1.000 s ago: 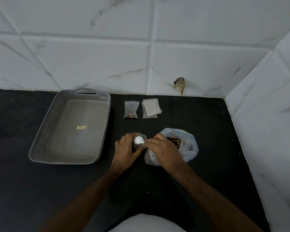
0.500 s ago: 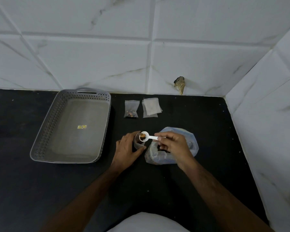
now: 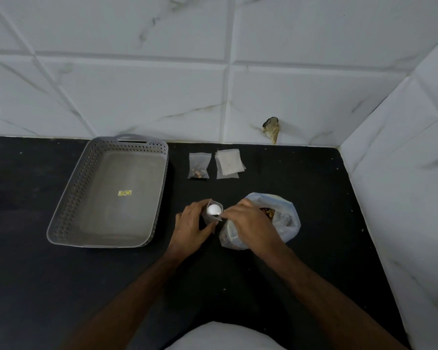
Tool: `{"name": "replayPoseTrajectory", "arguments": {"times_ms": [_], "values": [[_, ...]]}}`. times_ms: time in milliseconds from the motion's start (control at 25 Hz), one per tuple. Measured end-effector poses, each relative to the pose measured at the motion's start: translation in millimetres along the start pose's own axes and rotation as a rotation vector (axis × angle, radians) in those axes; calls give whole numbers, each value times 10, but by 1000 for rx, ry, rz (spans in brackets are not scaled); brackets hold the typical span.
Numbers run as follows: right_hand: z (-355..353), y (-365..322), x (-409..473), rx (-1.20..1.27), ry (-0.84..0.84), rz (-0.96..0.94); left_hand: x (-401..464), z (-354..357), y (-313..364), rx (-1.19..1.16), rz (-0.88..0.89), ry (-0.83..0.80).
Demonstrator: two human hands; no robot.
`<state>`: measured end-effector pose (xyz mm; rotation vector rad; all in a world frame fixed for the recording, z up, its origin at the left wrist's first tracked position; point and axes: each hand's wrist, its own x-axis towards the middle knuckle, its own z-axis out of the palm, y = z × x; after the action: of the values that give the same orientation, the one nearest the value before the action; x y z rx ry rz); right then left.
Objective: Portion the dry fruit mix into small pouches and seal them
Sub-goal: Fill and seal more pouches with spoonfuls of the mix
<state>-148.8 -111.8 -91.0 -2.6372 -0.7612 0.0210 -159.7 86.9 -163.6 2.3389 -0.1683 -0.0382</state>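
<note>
Holding a small pouch [image 3: 214,218] upright on the black counter [image 3: 314,178]: left hand [image 3: 191,227], fingers curled round its sides. Pinching a white spoon [image 3: 214,209]: right hand [image 3: 249,224], now turned over so the bowl's back faces up inside the pouch mouth; half a second earlier, bowl upward and loaded above it. Directly right, under the right hand: open bag of dry fruit mix [image 3: 283,221]. Farther back: one filled pouch [image 3: 199,165], stack of empty pouches [image 3: 229,163]. Left: grey basket [image 3: 159,157], position unchanged.
</note>
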Motion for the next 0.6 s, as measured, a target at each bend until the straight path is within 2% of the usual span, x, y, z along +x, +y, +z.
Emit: {"name": "replayPoseTrajectory", "arguments": {"times_ms": [40,80,200,280,360,440,600], "values": [[50,-1,-2,-221,-39,-158,0,-4,-6,-6,3,3],[91,3,-30,-331,-24,-269,1,-11,-11,-13,8,3],[154,38,-134,-330,68,-340,-1,-30,-37,-18,19,-10],[195,76,-196,-274,108,-295,-9,-27,-41,-15,19,-10],[209,123,-204,-190,147,-208,-12,-15,-41,-21,14,-7],[179,106,-176,3,187,-73,-4,-17,-39,-15,12,-9],[17,38,-107,639,171,490,35,-47,-45,-3,4,-27]]}}
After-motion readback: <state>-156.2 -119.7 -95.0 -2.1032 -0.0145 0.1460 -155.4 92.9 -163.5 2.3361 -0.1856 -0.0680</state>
